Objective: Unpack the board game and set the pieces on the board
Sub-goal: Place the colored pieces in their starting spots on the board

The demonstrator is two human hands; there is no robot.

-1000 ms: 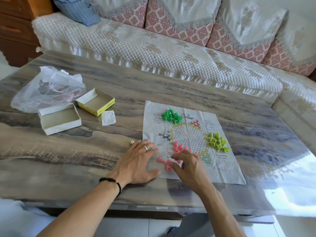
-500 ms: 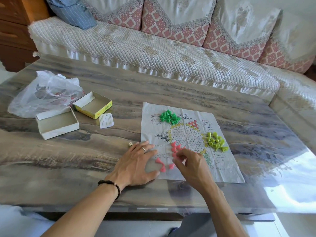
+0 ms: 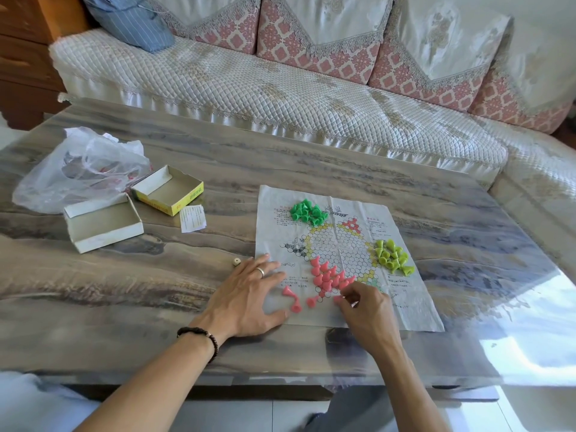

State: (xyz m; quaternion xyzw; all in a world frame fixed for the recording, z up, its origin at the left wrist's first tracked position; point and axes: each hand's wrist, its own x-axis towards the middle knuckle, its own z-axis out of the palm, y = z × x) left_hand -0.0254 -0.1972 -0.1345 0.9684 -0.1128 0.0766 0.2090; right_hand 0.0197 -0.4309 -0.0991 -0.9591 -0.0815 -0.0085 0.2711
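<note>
I sit at a grey-brown marbled table (image 3: 311, 169) with a creased white paper game board (image 3: 414, 294) spread flat on it; every place below is given from this board. My left hand (image 3: 249, 294) lies flat, fingers straight and spread, pressing the board's near left corner, with a silver ring on one finger and a dark beaded bracelet at the wrist. My right hand (image 3: 367, 310) sits on the board's near edge, fingers curled, pinching a pink cone-shaped plastic piece (image 3: 338, 299) at the fingertips. Just beyond that hand, a cluster of pink cone pieces (image 3: 327, 275) stands on the board's near part, over the printed honeycomb grid. Three more loose pink cones (image 3: 294, 302) lie toppled between my two hands. A heap of dark green cone pieces (image 3: 307, 212) sits at the board's far edge, and a heap of yellow-green cone pieces (image 3: 391, 257) lies at its right side. Just off the board's left edge rests a small cream die (image 3: 236, 261). Further left are an open yellow cardboard box tray (image 3: 166, 190), an open white cardboard box tray (image 3: 103, 224), a small printed paper slip (image 3: 192, 218) and a crumpled clear plastic bag (image 3: 81, 169). Beyond the board's far side runs a quilted cream sofa (image 3: 280, 88).
</note>
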